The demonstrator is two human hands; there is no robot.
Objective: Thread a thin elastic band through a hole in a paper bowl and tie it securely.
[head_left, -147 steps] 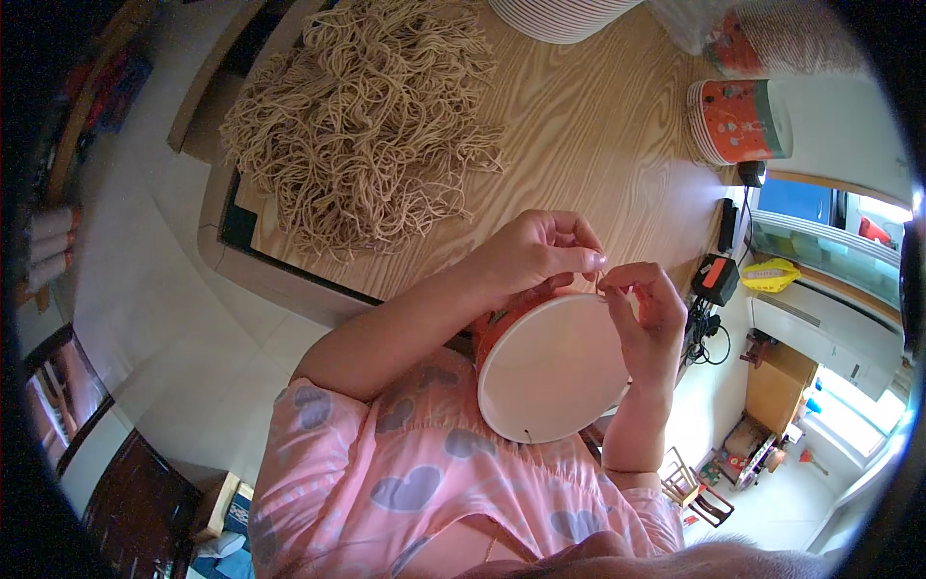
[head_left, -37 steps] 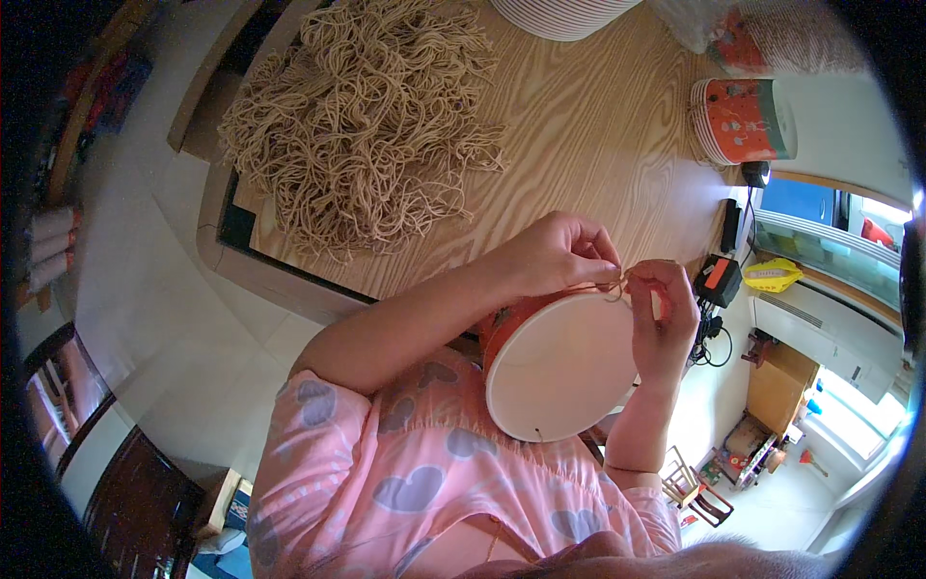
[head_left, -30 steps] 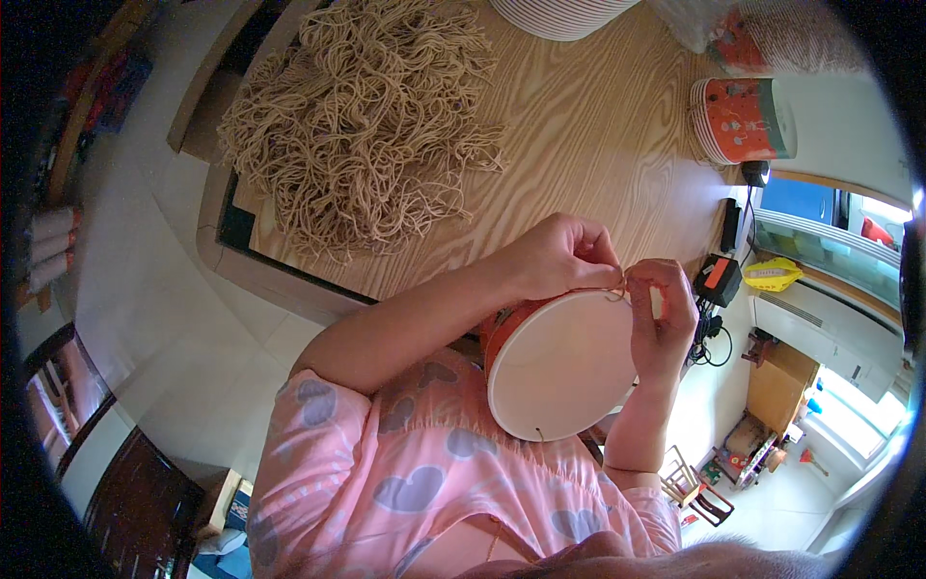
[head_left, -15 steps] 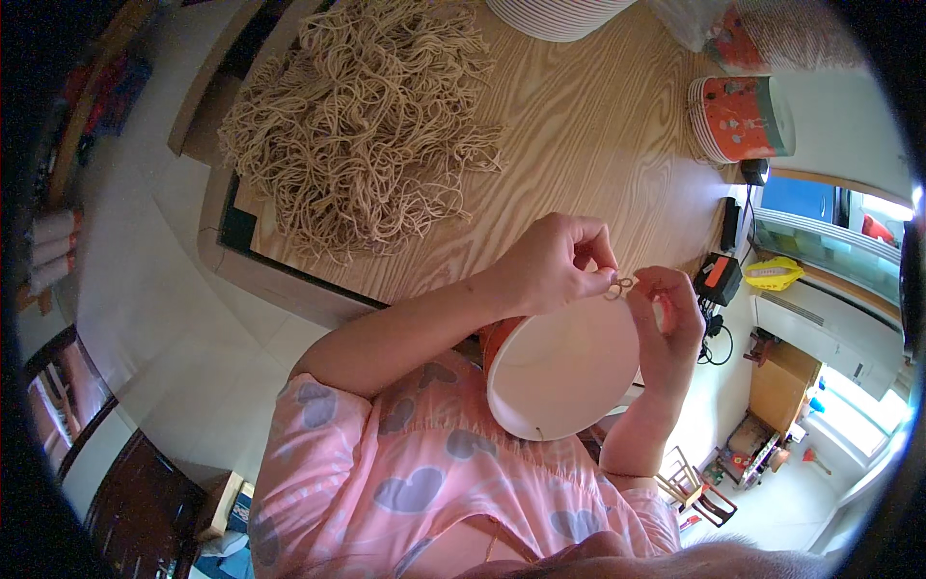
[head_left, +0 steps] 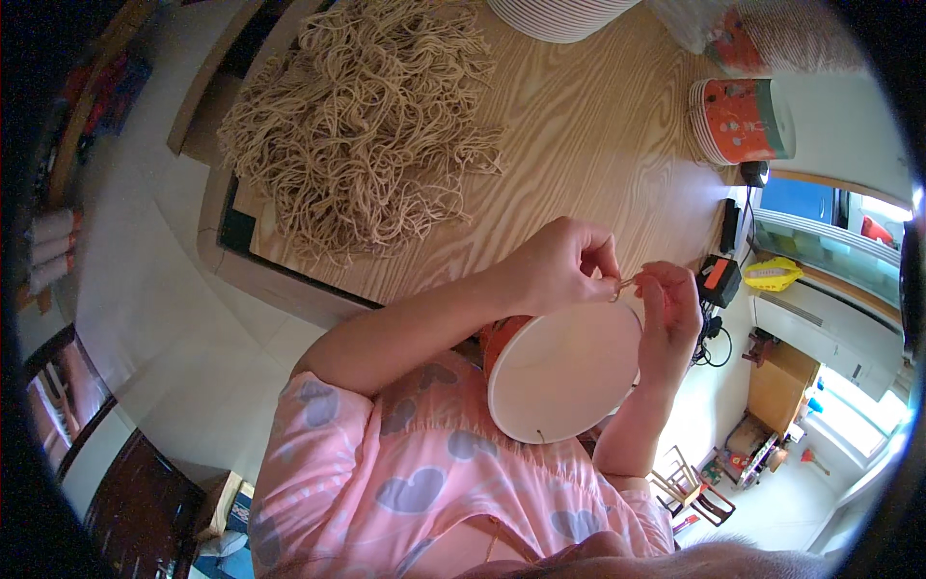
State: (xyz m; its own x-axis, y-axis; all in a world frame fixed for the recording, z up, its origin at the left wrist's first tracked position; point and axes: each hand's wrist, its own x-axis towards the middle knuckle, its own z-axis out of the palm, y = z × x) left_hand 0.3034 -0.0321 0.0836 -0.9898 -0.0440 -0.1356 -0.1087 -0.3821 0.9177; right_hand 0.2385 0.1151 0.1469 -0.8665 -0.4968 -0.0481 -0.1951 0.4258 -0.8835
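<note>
A paper bucket [head_left: 564, 372], white inside with an orange outer wall, leans tilted against my body below my hands. My left hand [head_left: 564, 265] is closed in a pinch at the bucket's upper right rim, thumb and forefinger on a thin tan cord [head_left: 627, 283]. Close beside it, my right hand [head_left: 673, 304] pinches the other part of this cord, fingers bent. The short piece of cord runs between the two sets of fingertips, and its ends are hidden in them. A small dark bit of cord [head_left: 541, 437] shows at the bucket's lower rim.
A big heap of tan cords [head_left: 357, 135] covers the left of the wooden table [head_left: 579, 125]. Stacked white buckets [head_left: 559, 17] stand at the far edge, with orange patterned buckets [head_left: 738, 119] at the right. Black adapters and cables [head_left: 716, 280] lie along the right edge.
The small open loop of cord between my hands has drawn narrower. My right fingers have come together on the cord, and the hand has shifted slightly.
</note>
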